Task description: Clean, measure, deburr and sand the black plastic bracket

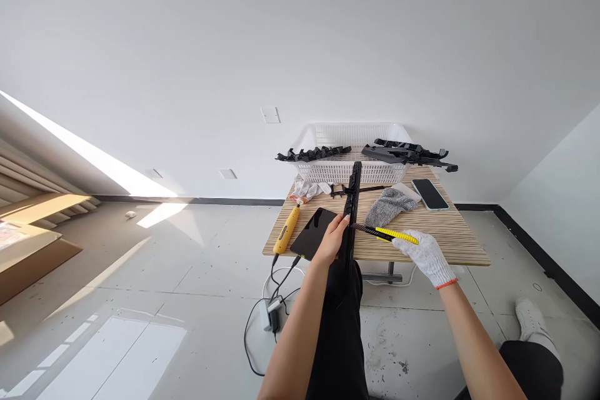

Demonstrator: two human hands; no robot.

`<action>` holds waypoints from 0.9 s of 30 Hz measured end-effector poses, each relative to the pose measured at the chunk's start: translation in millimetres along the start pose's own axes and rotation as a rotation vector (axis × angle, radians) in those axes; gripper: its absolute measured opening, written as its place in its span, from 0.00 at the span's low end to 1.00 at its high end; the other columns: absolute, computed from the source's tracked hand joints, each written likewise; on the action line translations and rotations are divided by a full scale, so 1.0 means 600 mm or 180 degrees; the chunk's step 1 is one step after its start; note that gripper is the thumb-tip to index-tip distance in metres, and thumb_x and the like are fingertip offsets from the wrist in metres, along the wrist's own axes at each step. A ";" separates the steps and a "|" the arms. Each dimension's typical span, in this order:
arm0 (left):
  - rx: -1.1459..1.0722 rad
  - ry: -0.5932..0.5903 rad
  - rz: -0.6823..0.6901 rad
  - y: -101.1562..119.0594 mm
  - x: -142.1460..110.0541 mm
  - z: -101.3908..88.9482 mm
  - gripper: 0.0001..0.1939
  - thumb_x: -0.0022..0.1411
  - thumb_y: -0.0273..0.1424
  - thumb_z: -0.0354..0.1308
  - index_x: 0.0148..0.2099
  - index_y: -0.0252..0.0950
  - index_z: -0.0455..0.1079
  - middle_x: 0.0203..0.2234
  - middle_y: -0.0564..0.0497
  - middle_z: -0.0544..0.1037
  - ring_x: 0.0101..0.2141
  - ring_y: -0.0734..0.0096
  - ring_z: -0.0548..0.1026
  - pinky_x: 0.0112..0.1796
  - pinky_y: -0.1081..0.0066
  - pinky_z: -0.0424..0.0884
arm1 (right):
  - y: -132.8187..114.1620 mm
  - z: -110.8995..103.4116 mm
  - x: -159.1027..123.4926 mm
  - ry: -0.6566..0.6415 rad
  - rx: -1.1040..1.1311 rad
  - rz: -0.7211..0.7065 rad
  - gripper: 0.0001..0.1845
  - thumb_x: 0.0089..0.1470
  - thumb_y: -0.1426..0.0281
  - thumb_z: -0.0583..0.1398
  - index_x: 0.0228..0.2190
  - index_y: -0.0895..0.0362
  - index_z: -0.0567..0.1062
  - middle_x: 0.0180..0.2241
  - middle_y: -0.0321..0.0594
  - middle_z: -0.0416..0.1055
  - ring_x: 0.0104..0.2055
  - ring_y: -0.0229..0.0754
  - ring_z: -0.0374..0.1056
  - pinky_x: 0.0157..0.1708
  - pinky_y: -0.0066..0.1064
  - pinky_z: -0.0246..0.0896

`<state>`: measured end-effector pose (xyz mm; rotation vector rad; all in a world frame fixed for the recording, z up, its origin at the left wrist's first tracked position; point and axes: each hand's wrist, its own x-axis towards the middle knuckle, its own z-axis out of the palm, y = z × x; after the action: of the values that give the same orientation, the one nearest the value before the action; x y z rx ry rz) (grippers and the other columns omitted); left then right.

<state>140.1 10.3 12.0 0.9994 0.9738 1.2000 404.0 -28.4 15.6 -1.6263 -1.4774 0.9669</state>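
My bare left hand (332,237) grips the black strip (351,206), just right of frame centre; my gloved right hand (424,254) clasps the yellow cutter (397,235). Hazard: a slip could cut my unprotected left fingers, just beside its tip.

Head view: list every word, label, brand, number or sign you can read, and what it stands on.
No readable text anywhere.
Yellow corded tool: small dark marks, too small to read.
Yellow-and-black knife: nothing legible.
Long black part: nothing legible.
Phone and black tablet: dark screens, no text visible.
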 end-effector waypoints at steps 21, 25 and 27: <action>0.0050 0.0052 -0.0044 0.007 -0.006 0.005 0.25 0.57 0.57 0.67 0.38 0.39 0.73 0.31 0.52 0.78 0.35 0.67 0.76 0.38 0.69 0.70 | -0.010 -0.003 -0.003 0.0011 0.0005 0.0086 0.22 0.49 0.50 0.70 0.35 0.56 0.84 0.26 0.38 0.77 0.28 0.42 0.67 0.28 0.33 0.62; 0.0015 0.0054 -0.0028 0.008 -0.006 0.007 0.24 0.58 0.55 0.67 0.39 0.39 0.74 0.32 0.52 0.79 0.36 0.67 0.77 0.40 0.69 0.71 | -0.008 -0.003 -0.001 0.0100 0.0053 0.0186 0.25 0.48 0.49 0.70 0.37 0.56 0.84 0.26 0.39 0.77 0.28 0.43 0.68 0.28 0.34 0.63; -0.0007 0.0053 -0.0002 0.007 -0.004 0.007 0.23 0.59 0.54 0.67 0.40 0.39 0.74 0.32 0.52 0.79 0.36 0.67 0.77 0.40 0.69 0.71 | -0.005 -0.003 0.000 0.0066 0.0055 0.0190 0.26 0.46 0.48 0.70 0.37 0.56 0.84 0.27 0.40 0.78 0.28 0.44 0.69 0.28 0.34 0.63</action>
<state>142.9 7.7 17.3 0.9888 0.9855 1.2104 404.2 -28.3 19.1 -1.6716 -1.4100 0.9901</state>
